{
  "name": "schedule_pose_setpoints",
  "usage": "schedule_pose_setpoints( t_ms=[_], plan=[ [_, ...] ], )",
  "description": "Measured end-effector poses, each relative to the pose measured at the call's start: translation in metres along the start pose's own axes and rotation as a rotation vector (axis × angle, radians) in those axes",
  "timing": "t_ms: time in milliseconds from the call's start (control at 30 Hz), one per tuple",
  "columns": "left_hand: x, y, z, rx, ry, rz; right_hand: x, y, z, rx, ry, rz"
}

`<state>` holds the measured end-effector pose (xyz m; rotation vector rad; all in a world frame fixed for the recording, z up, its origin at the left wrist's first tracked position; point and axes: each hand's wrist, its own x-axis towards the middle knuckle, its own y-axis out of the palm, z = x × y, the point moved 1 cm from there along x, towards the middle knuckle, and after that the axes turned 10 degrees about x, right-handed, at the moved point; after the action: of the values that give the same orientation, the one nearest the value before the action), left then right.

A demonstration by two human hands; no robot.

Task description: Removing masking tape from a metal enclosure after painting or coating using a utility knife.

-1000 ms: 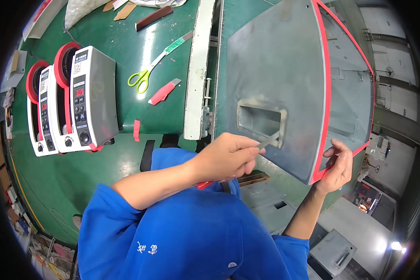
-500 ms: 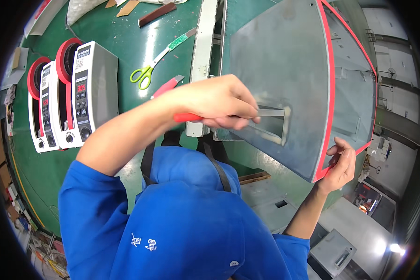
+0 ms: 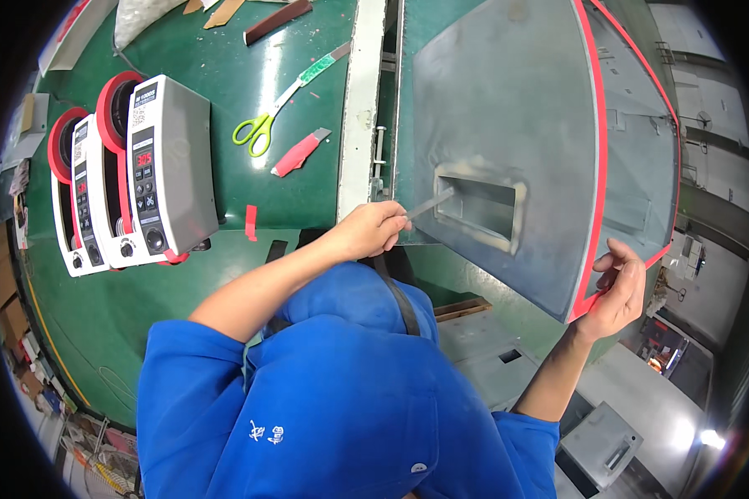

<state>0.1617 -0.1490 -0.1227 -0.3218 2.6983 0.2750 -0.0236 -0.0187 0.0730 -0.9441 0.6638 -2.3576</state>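
Observation:
My left hand is closed round a flat file. The file's grey blade points up and right, its tip at the left end of a rectangular opening in a grey metal box. Its handle is hidden in my fist. Pale, rubbed metal rings the opening. Red tape runs along the box's open rim on the right. At the lower right corner of that rim, my right hand grips the taped edge with curled fingers.
On the green table lie green-handled scissors, a red-wrapped knife and a brown bar. Two tape dispensers with red rolls stand left. A red tape piece lies near them. A pale beam runs beside the box.
My left hand has moved left and down, taking the file from the opening's right end to its left end. The box has shifted slightly right. My right hand keeps its grip on the corner.

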Motion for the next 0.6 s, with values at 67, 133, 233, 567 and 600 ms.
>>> schedule_pose_setpoints(
  t_ms=[67, 133, 233, 567, 600],
  plan=[
    [0.01, 0.016, 0.018, 0.042, -0.011, -0.105, 0.0, 0.001, 0.001, -0.007, 0.01, 0.011],
    [0.014, 0.034, 0.035, 0.091, -0.042, -0.189, 0.0, -0.002, -0.001, -0.014, 0.014, -0.007],
    [0.032, 0.036, 0.03, 0.343, 0.159, -0.456, -0.002, 0.001, -0.001, -0.019, 0.021, -0.002],
    [0.034, 0.026, 0.013, 0.494, 0.134, -0.399, -0.001, -0.002, -0.002, -0.014, 0.021, 0.0],
    [0.026, 0.029, 0.014, 0.47, 0.121, -0.414, -0.001, -0.002, -0.003, -0.021, 0.022, 0.009]
  ],
)
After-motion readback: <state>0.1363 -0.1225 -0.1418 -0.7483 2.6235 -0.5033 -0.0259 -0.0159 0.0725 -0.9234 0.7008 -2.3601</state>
